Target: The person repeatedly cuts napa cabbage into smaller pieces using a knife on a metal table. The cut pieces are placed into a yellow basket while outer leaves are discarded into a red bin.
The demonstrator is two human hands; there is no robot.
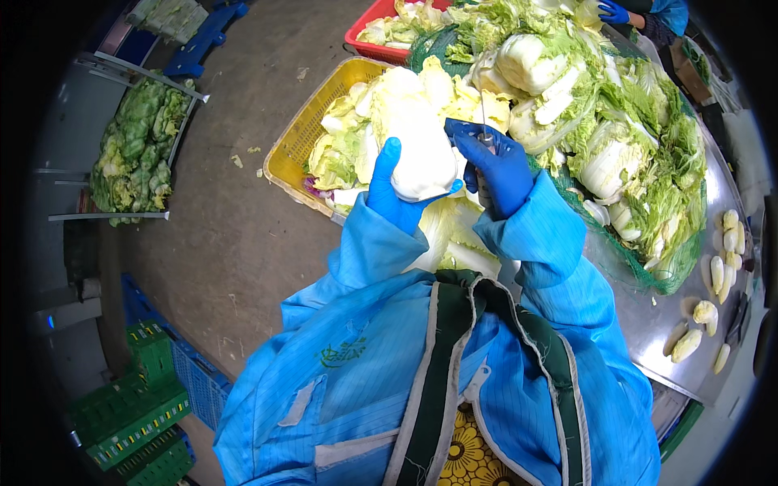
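Note:
My left hand, in a blue glove, cradles a pale napa cabbage from below and from the left side. My right hand, gloved in darker blue, grips the handle of a knife; its thin blade points away from me, just right of the cabbage. Beneath the held head is a yellow plastic crate filled with loose cabbage leaves. More leaves lie close to my body, below my hands. Several whole napa cabbages are heaped on green netting to the right.
A steel table carries the heap and several small pale vegetables. Beyond the yellow crate stands a red crate. A co-worker's gloved hand reaches in at top right. Green crates and bagged cabbages stand left.

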